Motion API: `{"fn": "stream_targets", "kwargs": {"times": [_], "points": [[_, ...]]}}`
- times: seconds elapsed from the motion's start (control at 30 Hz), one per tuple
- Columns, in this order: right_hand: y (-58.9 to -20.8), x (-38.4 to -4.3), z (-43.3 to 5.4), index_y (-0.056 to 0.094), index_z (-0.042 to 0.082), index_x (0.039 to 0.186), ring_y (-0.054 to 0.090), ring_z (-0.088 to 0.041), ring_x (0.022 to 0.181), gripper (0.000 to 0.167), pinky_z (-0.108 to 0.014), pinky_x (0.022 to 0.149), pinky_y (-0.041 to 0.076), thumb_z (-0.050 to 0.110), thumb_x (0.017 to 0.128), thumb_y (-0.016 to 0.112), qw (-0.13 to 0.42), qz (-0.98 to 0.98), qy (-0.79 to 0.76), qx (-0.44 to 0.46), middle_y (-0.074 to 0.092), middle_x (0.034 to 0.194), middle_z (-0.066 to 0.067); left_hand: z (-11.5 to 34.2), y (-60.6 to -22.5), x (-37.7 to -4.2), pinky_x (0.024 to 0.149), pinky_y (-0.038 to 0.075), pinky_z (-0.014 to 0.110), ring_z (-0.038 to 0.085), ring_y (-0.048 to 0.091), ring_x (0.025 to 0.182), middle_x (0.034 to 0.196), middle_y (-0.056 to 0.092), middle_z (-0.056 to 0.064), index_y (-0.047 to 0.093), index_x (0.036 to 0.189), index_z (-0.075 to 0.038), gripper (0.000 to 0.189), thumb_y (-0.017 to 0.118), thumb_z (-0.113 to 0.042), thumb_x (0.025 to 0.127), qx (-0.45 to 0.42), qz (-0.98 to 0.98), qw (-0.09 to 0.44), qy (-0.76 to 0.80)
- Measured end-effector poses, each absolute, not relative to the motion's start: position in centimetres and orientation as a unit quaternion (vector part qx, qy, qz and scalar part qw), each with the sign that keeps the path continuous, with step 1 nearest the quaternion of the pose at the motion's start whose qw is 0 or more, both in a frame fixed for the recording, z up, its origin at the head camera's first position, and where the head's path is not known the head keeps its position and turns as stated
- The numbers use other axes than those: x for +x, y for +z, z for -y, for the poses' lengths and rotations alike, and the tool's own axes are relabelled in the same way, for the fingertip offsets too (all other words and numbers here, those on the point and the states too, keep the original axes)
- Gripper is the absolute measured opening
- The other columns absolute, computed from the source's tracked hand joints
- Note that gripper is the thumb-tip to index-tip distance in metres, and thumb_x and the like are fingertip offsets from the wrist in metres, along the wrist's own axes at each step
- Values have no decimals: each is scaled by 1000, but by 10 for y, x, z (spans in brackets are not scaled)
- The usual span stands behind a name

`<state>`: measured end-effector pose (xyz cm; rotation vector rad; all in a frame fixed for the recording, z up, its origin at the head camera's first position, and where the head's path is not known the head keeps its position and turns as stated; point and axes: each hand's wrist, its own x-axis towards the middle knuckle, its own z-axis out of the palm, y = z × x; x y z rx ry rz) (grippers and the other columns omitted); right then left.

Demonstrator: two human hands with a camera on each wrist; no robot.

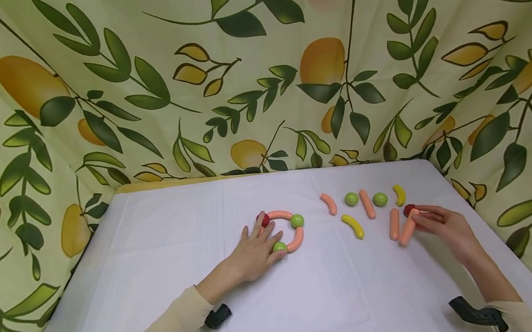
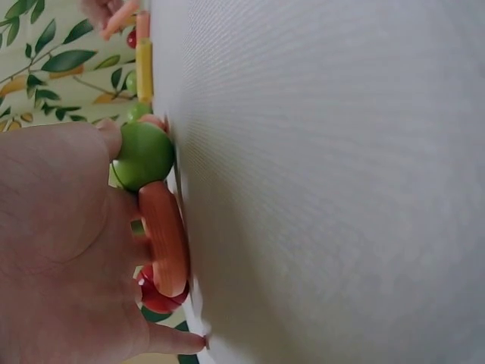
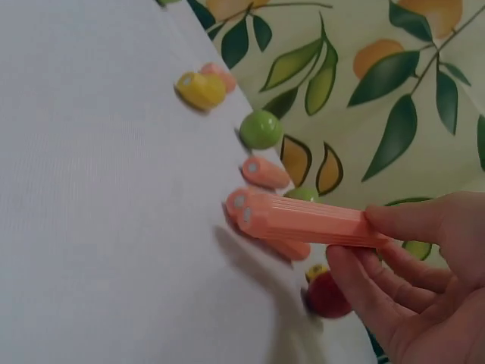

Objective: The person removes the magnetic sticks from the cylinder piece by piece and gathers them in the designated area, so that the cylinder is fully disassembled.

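My left hand lies spread over the left side of a ring of toy pieces. The ring joins curved pink rods, green balls and a red ball. Part of it is hidden under the fingers; in the left wrist view a pink rod spans between a green ball and the red ball. At the right, my right hand pinches one end of a straight pink rod between thumb and fingers, tilted above the table. Its near end shows a grey disc.
Loose on the white cloth are yellow curved rods, green balls, straight pink rods and a curved pink rod. A second red ball sits beside my right fingers. A leaf-print curtain hangs behind.
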<state>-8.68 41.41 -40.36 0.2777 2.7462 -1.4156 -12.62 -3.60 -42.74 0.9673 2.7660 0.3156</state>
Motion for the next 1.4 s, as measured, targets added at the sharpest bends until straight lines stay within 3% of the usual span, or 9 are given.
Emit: {"fn": "stream_targets", "kwargs": {"times": [0.07,0.13,0.27,0.4,0.5,0.77,1.1,1.27,1.4], "points": [[-406,-87,-419,31,-14,143,62,9,81,77,-55,98,44,44,98,56,56,-884,-450,112,69,112,-11,36,-427,-126,111,17,67,36,-5,149,159,28,12,42,150,-16,60,37,-52,102,326,-934,98,108],[-408,-87,-423,27,-15,144,64,6,81,81,-57,97,44,45,98,56,83,-881,-448,126,67,115,-18,37,-427,-126,111,17,67,36,-5,149,159,27,12,42,150,-17,60,37,-52,102,325,-934,98,108],[-412,-88,-429,30,-16,141,69,-5,81,80,-24,78,53,45,97,58,106,-889,-425,136,70,106,-13,37,-428,-126,111,17,68,35,-7,149,160,26,12,41,151,-17,60,36,-53,102,326,-934,99,106],[-414,-89,-430,38,-16,136,68,-13,82,80,-36,82,51,49,94,61,115,-899,-393,154,72,98,-11,38,-429,-125,111,17,68,35,-7,149,160,26,12,40,151,-17,60,35,-53,102,326,-934,98,108],[-415,-90,-428,44,-15,130,66,-17,84,79,-44,82,51,51,91,63,107,-910,-369,155,71,97,-12,39,-429,-123,111,17,68,35,-7,149,160,26,12,41,151,-17,60,36,-52,103,324,-934,98,114],[-413,-89,-424,48,-16,125,64,-18,80,74,-21,63,47,48,92,64,92,-922,-347,143,68,92,-11,38,-430,-123,111,17,67,34,-7,150,159,27,12,42,150,-16,60,36,-52,103,324,-933,95,123],[-404,-87,-419,50,-16,123,64,-25,78,60,-32,63,53,37,97,59,54,-943,-303,127,58,107,-34,38,-427,-124,111,15,68,36,-4,149,158,29,13,43,149,-15,59,37,-51,103,331,-932,86,118],[-393,-82,-400,54,-14,120,61,-39,85,50,-41,63,54,29,96,62,-9,-961,-257,101,60,107,-34,39,-427,-124,112,13,67,36,-4,149,157,30,14,45,148,-14,59,37,-51,103,342,-929,83,116],[-403,-87,-387,59,-8,118,61,-42,92,43,-36,61,54,28,96,64,-56,-964,-252,65,65,105,-27,39,-426,-125,112,12,67,36,-3,150,158,30,14,45,148,-14,60,38,-52,102,346,-928,83,111]]}}
